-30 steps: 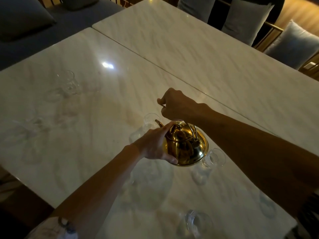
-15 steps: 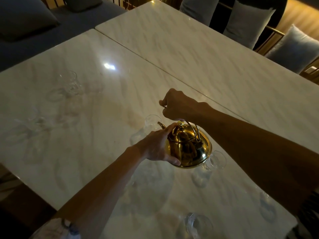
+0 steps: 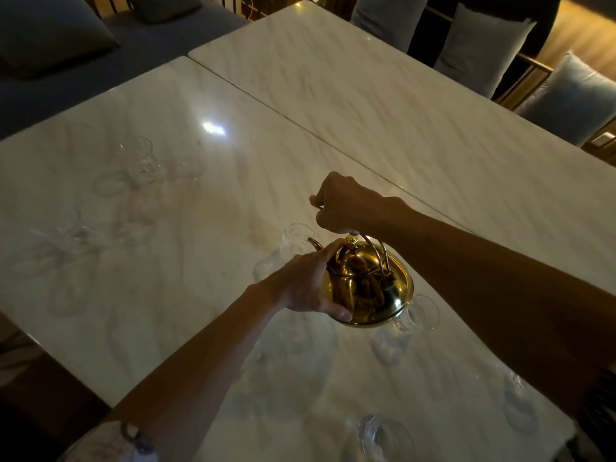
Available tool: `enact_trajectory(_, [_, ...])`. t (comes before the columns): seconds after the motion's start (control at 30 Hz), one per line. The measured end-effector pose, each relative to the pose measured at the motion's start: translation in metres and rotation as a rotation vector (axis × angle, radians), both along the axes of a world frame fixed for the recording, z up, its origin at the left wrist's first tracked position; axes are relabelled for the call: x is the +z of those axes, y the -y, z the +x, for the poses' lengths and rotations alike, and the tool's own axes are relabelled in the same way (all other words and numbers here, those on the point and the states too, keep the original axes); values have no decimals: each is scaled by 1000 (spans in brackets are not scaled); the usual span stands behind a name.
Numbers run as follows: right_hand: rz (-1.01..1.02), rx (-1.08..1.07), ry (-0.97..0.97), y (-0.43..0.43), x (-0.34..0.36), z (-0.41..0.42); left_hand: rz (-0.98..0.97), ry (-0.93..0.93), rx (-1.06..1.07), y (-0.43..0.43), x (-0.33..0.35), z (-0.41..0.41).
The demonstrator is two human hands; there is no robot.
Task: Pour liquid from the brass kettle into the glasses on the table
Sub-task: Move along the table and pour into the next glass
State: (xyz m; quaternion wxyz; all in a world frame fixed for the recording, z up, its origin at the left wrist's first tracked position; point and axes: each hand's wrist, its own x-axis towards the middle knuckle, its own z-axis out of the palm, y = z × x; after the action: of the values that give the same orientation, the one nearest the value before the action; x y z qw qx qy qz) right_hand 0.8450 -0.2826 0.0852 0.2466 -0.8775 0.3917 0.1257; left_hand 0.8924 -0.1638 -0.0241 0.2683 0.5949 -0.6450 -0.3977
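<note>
I see my right hand gripping the brass kettle handle, left hand clasping its side, spout beside a glass; table bare just left.

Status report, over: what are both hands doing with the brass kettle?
Right hand grips the handle. Left hand cups the brass kettle. Spout beside a glass. Second glass close by its base.

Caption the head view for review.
Right hand holds the brass kettle by its handle, left hand steadies its body, spout near a glass on the marble table.

Shiny brass kettle tilts spout-first toward a clear glass.
</note>
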Motion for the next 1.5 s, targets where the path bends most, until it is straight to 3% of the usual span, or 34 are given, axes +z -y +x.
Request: enact_trajectory(1.5, [-7,-36,-57,-1,7,1,-6,12,-13,-1,8,-4])
